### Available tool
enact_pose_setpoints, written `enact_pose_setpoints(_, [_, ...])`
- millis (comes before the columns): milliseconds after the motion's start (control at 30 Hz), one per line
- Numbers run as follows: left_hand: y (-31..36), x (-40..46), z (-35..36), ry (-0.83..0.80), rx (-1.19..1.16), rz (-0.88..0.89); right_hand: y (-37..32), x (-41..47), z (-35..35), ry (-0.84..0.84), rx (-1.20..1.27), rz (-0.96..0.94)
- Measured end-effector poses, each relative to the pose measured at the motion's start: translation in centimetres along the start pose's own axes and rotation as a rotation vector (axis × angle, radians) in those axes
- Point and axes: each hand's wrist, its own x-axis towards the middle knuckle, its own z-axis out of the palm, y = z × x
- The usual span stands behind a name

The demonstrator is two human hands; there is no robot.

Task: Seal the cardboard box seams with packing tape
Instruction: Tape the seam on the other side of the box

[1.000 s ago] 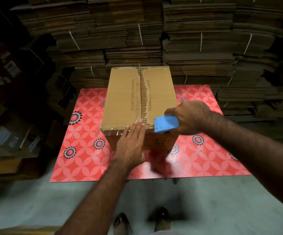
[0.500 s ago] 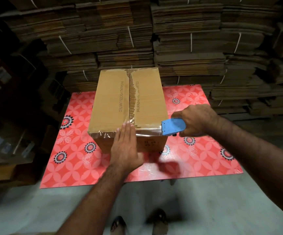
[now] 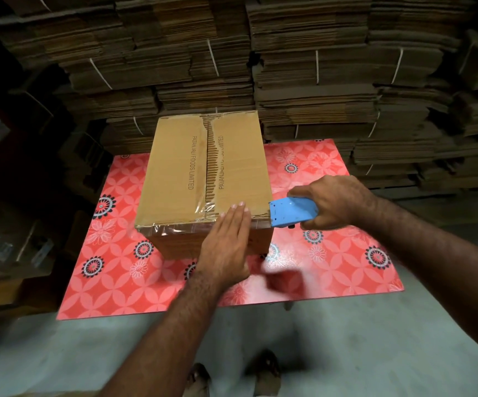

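Stacked flat cartons (image 3: 303, 67) wall off the box's (image 3: 203, 167) far side, seemingly touching.

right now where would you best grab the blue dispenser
Grip its rear body, from the right, as the right hand does. The dispenser lies level, with its front end at the box's near right corner, so that end must stay free.
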Motion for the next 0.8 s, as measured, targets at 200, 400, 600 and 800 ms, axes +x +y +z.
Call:
enact_pose_setpoints(200, [-0.2, -0.4, -0.1, -0.016, 0.011, 0.004, 2.7, -1.1, 2.3, -0.024, 0.067, 0.006])
enact_pose_setpoints(400, [0.1, -0.1, -0.4, 0.022, -0.067, -0.034, 2.9, -0.1, 4.1, -0.018, 0.038, -0.005])
enact_pose_setpoints(600, [2.7, 1.4, -1.5, 0.078, -0.177, 0.009, 3.0, 0.2, 6.0, 0.008, 0.096, 0.016])
enact_pose_setpoints(800, [4.5, 2.9, -0.8, 0.03, -0.104, 0.135, 3.7, 0.5, 7.3, 0.052, 0.116, 0.01])
